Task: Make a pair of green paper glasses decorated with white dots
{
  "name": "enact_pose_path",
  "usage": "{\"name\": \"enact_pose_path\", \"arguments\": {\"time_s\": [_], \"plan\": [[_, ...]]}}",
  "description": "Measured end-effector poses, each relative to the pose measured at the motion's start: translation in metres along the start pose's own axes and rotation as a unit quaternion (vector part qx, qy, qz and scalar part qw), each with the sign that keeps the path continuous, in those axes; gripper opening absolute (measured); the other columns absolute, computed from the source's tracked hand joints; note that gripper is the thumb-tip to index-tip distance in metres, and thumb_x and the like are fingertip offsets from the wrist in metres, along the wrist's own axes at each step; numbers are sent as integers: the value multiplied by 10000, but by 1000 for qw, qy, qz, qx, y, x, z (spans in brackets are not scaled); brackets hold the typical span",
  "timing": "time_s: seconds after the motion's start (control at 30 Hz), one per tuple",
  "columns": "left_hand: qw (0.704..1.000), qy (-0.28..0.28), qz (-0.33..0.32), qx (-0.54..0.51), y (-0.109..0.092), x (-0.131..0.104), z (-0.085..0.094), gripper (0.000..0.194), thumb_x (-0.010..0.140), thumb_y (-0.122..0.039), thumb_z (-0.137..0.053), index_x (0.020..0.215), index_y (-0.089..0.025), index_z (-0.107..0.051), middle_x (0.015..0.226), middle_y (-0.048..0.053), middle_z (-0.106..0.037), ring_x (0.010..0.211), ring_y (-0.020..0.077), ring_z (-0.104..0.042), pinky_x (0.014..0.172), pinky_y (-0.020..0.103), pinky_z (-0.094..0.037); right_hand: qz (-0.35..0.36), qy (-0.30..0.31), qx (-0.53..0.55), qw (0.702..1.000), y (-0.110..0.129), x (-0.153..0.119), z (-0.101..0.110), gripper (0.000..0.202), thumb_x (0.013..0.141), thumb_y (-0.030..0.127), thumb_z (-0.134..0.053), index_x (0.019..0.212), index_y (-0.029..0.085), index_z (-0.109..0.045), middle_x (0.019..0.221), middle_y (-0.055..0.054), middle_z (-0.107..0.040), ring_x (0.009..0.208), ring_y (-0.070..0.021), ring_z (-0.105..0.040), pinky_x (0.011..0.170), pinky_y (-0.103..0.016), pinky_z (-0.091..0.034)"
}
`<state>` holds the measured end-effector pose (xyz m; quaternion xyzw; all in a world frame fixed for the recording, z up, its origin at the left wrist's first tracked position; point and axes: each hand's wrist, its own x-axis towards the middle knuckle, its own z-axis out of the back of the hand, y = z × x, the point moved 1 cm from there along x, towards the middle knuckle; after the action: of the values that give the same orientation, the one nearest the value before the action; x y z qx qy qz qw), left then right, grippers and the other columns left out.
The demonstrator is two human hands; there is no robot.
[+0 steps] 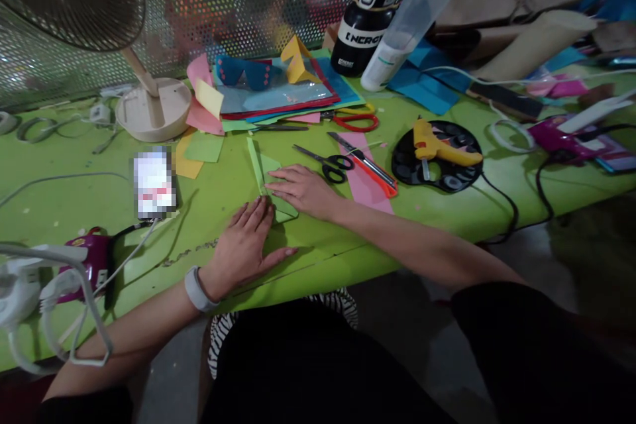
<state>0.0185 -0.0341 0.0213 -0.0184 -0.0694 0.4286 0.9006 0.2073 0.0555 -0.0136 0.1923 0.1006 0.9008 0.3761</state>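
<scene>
A folded piece of light green paper (pixel 271 169) lies on the green table (pixel 308 248) in front of me. My left hand (pixel 248 238), with a grey band at the wrist, rests flat with its fingertips at the paper's lower left edge and its thumb stretched out. My right hand (pixel 305 192) presses flat on the paper from the right, fingers extended, covering part of it. Just right of that hand are black-handled scissors (pixel 334 165). Beyond them a utility knife (pixel 370 169) with an orange-red part lies across a pink paper strip (pixel 355 182).
A yellow glue gun (pixel 442 146) rests on a black palette tray (pixel 402 159). Behind are stacked coloured sheets (pixel 293 106), red-handled scissors (pixel 355 121), a black bottle (pixel 355 36) and a clear plastic bottle (pixel 412 20). Left stand a fan (pixel 154 106), a phone (pixel 154 182) and plugged cords (pixel 64 271).
</scene>
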Motion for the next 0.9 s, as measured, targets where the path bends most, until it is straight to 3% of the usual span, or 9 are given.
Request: {"name": "enact_pose_path", "arguments": {"time_s": [0.4,0.9], "plan": [[1000,-5,-8,-5,0,-1,-4,831,928,-700,-290,1376,-29,-491,1428,205,-499,1354,316,-450,1172,512,-268,5,2,-6,1000,-1,-1,0,317,973,239,-510,1257,254,-651,1342,-55,-608,1192,-241,-522,988,-452,-457],[1000,-6,-11,-10,-1,-2,-4,846,922,-693,-332,1375,7,-476,1427,237,-484,1344,339,-458,1146,526,-310,-5,14,-5,1000,2,-1,2,322,977,251,-500,1261,227,-650,1352,-64,-602,1202,-258,-519,1000,-467,-449]]}}
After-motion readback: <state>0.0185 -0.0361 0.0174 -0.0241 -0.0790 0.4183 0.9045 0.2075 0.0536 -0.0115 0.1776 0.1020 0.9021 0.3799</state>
